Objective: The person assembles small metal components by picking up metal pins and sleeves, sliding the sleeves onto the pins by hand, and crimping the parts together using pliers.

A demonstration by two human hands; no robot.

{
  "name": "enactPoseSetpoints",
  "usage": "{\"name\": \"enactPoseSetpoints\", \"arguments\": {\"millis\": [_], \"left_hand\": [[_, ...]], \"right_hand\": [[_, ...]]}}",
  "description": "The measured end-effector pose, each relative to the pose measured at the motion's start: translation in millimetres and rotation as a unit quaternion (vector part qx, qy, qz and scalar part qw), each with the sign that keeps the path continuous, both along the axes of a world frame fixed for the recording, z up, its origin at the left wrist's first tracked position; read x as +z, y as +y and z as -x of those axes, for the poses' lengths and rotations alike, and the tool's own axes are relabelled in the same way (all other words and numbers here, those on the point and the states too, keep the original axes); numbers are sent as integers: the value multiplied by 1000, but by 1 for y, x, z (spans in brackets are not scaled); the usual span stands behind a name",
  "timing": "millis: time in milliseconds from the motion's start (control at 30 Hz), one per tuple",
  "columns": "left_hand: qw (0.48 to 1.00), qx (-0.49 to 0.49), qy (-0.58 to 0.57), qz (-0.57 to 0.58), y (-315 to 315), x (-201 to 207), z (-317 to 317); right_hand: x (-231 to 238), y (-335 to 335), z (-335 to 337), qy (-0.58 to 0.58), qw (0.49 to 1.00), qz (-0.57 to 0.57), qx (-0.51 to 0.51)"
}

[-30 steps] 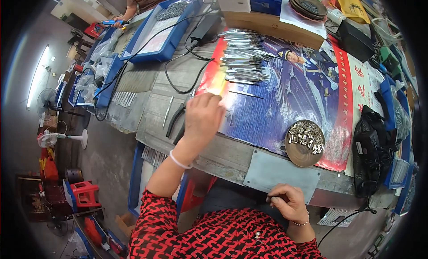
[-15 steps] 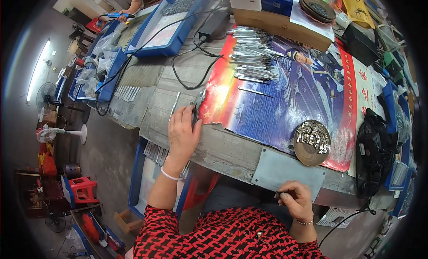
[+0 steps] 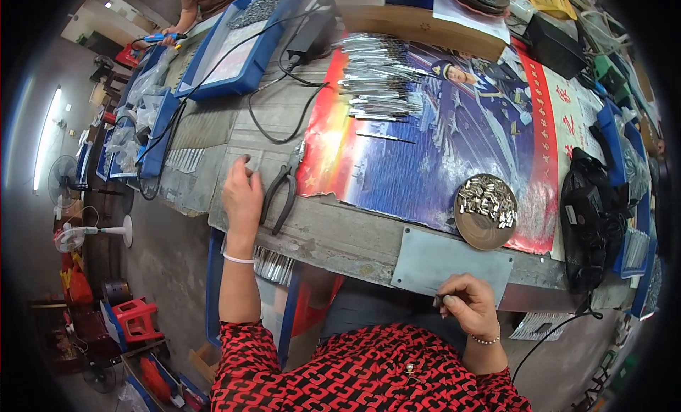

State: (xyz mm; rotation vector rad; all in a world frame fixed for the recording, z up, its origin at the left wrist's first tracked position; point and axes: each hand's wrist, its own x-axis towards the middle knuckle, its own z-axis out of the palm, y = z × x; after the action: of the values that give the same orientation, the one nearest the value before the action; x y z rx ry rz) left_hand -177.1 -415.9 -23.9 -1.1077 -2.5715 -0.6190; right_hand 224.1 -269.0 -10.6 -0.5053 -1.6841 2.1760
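Bench [image 3: 355, 235] grey and worn, partly covered by a bright poster [image 3: 418, 174]. Step in hand, as judged: fine fingertip work at the bench's left end, at the thin strip [image 3: 260, 159]. To do well: pinch near the strip's middle, thumb and forefinger only, then lift straight up without dragging. Pass clear of the pliers [image 3: 286, 206], handles spread, at about 3 o'clock from the left hand [image 3: 241, 199] and near enough to snag a knuckle. Meanwhile, steady the right wrist; light, even pressure best for the dark piece [image 3: 438, 299].

Positions: strip at about 1 o'clock from the left hand, just beside the fingertips. Left fingers bent; cannot tell contact or grip, too blurred there. Right hand [image 3: 470, 307] near the front edge, thumb and forefinger pressed together on the dark piece, at about 9 o'clock from the palm. Plate [image 3: 454, 262] at about 11 o'clock from that hand; bowl [image 3: 482, 236] of short metal sleeves [image 3: 486, 199] beyond, near 12. Rod pile [image 3: 379, 79] at roughly 2 o'clock from the left hand, well apart; lone rod [image 3: 385, 137] at 6 o'clock from the pile.
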Motion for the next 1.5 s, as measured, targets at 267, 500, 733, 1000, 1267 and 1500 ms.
{"name": "enactPoseSetpoints", "arguments": {"millis": [267,500,733,1000,1267,1500], "left_hand": [[997,-83,-9,-9,19,33,-44],[935,-351,48,12,122,40,-102],[887,-329,281,160,163,9,-101],[924,-368,45,96,134,26,-111],[705,-328,-629,-29,59,49,-196],[597,-310,-739,-30,37,36,-230]], "right_hand": [[-2,3,0,3,1000,-18,14],[2,4,-1,-28,1000,-10,6],[-4,6,-1,32,998,-30,34],[-1,5,-2,42,998,-38,32],[15,4,12,-20,992,38,-123],[12,5,14,-13,993,69,-91]]}}
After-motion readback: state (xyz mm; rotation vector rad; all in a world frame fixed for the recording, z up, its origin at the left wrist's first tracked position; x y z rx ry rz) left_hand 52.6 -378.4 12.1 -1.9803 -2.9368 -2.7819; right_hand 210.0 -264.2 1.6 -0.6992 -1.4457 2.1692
